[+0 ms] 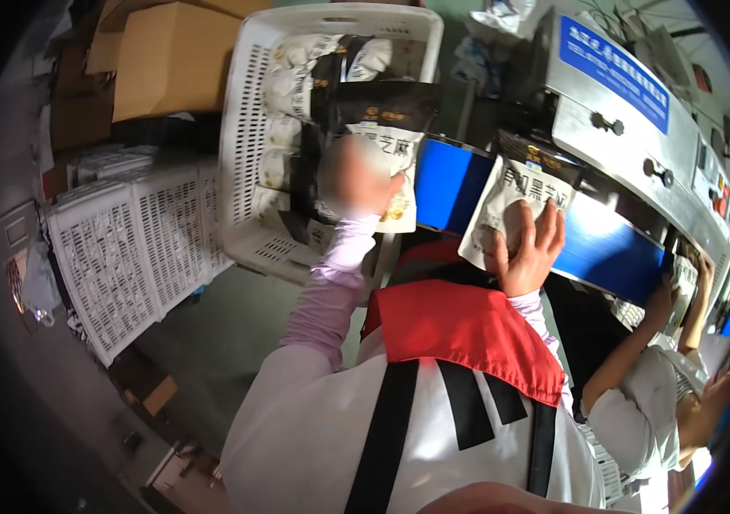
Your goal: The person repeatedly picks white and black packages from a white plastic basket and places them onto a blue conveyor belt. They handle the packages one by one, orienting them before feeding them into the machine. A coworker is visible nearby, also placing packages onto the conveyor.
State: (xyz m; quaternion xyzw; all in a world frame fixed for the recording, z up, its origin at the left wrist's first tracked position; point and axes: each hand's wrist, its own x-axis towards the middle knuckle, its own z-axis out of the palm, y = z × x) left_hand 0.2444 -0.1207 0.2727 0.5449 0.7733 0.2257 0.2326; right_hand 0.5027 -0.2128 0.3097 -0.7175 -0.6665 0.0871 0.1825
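My left hand (355,178), partly blurred, is closed on a black-and-white pouch (397,158) with a dark upper band. The thumb lies across its white front. This pouch is over the right side of a white plastic crate (248,128), where several similar pouches (288,86) lie in rows. To the right, my right hand (529,253) rests with spread fingers against the white front of another pouch (511,193). That pouch is at the blue conveyor belt (609,236), its lower end overhanging the near edge. Whatever is behind both pouches is hidden.
A metal machine (613,103) with black knobs stands beyond the belt. Further right, a co-worker (639,403) holds a similar pouch (685,278) at the belt. Another white perforated crate (138,248) stands at the left, below cardboard boxes (172,60).
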